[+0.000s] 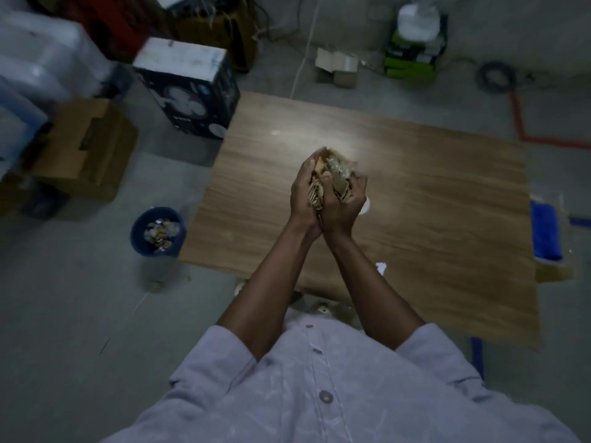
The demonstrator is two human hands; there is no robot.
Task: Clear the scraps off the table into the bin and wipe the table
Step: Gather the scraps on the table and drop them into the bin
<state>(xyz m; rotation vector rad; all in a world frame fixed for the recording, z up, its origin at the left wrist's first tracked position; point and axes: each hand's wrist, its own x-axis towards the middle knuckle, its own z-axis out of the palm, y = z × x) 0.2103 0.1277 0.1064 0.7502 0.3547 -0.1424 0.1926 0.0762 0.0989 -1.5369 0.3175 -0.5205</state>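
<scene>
A bundle of cardboard and clear plastic scraps (334,174) is squeezed between both my hands above the middle of the wooden table (431,193). My left hand (303,193) curls round the bundle's left side and my right hand (343,206) grips its right side, wrists pressed together. A blue bin (158,231) holding several scraps stands on the floor off the table's left edge. A blue cloth (545,231) lies at the table's right edge. A small white scrap (380,267) lies on the table near my right forearm, and a white round thing (365,206) peeks out behind my right hand.
A brown cardboard box (86,148) and a dark printed box (188,87) stand on the floor to the left. Farther back are a small open carton (337,67), a green box (412,55) and cables. Red tape (524,132) marks the floor at right.
</scene>
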